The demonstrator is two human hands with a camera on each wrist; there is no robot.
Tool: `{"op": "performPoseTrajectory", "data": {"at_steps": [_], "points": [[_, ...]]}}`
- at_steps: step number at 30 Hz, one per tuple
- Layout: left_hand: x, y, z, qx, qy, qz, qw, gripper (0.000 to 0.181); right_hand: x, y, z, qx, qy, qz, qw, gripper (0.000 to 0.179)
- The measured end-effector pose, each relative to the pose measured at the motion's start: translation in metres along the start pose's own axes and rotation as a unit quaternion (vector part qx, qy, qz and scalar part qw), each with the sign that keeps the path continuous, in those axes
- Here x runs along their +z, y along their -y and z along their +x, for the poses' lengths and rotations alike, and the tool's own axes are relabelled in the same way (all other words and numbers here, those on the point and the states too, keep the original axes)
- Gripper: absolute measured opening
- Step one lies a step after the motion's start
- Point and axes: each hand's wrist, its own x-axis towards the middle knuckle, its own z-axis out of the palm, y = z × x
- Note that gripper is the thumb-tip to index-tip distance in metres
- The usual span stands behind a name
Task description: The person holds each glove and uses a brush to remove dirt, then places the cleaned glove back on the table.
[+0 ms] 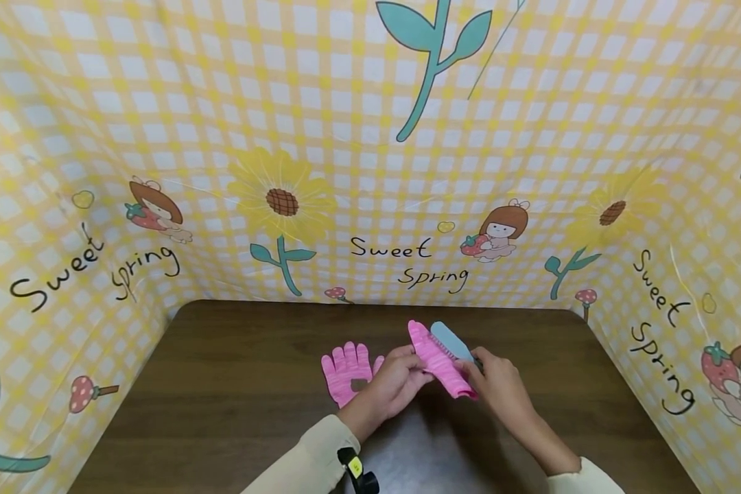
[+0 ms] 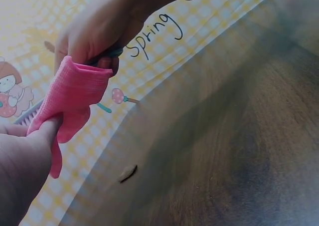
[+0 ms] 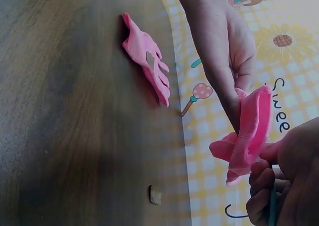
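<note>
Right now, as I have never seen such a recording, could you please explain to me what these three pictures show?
There is no machine, only a person's bare left hand and right hand. The wide picture comes from the head; the other two, from the left and right wrists. On the table lies one pink glove, and a small piece I cannot identify. The left hand holds a second glove; the right hand grips a blue brush against that glove.

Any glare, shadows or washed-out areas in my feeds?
Head: pale glare low on the dark brown wooden table; left wrist: broad diagonal shadow across it; right wrist: yellow-checked cloth backdrop washed out upper right, the pink knitted glove on the table dimmer.
</note>
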Motion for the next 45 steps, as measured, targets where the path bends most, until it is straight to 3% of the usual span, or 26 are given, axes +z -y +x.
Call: {"op": "performPoseTrajectory", "data": {"at_steps": [8,19,25,35,42,45], "points": [[-0.001,0.002,-0.002,-0.006,-0.017,-0.015,0.9997,0.057,0.001,-0.004,0.004,0.002,-0.004,-0.017,0.9998,0.025],[-0.003,0.002,-0.003,-0.003,-0.014,-0.019,0.9997,0.058,0.002,-0.011,0.005,0.028,0.005,-0.015,0.9995,0.029],[-0.005,0.004,-0.003,-0.011,-0.022,-0.025,0.9994,0.063,0.002,-0.012,0.006,0.015,-0.006,-0.027,0.9995,0.026],[-0.008,0.007,-0.003,0.019,0.002,0.005,0.9998,0.057,0.003,0.008,-0.003,-0.031,-0.028,0.0,0.9991,0.019],[-0.004,0.0,-0.002,0.028,0.003,-0.008,0.9996,0.059,0.01,0.015,-0.01,-0.045,0.018,-0.008,0.9988,0.024],[-0.003,0.0,-0.002,0.025,-0.002,-0.006,0.9997,0.059,0.014,0.013,-0.011,-0.041,0.012,-0.019,0.9989,0.026]]}}
